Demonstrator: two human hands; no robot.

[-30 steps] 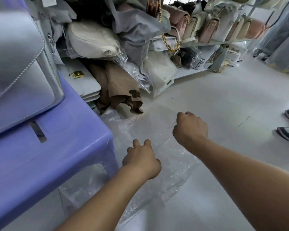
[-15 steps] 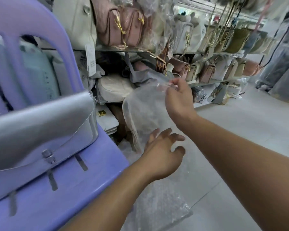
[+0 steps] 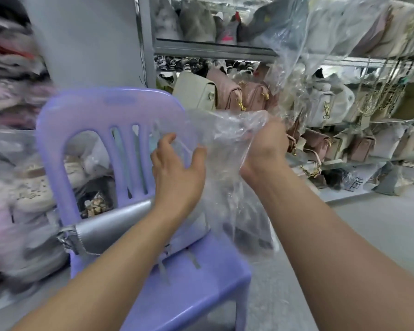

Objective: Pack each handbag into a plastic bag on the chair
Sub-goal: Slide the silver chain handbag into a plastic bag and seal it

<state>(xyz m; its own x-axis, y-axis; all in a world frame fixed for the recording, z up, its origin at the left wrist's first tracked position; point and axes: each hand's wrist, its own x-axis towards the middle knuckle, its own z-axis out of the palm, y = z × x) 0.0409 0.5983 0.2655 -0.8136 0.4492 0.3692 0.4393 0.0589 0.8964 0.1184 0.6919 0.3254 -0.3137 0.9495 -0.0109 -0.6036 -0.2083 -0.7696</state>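
Note:
A silver handbag [image 3: 110,229] lies on the seat of a purple plastic chair [image 3: 196,280], leaning against its backrest. I hold a clear plastic bag [image 3: 227,144] up in front of the chair, above the handbag's right end. My right hand [image 3: 264,149] is closed on the bag's upper edge. My left hand [image 3: 177,170] has its fingers spread against the film on the bag's left side; whether it grips the film is unclear. The lower part of the bag hangs over the seat's right edge.
Metal shelves [image 3: 213,50] behind and to the right of the chair are packed with beige, pink and white handbags [image 3: 227,94], many in plastic. Stacked wrapped goods [image 3: 14,177] crowd the left side. Grey floor [image 3: 380,225] runs along the right.
Both hands have lifted the plastic bag from the floor to chair height. My view has swung up and left, so the chair backrest and upper shelves now show.

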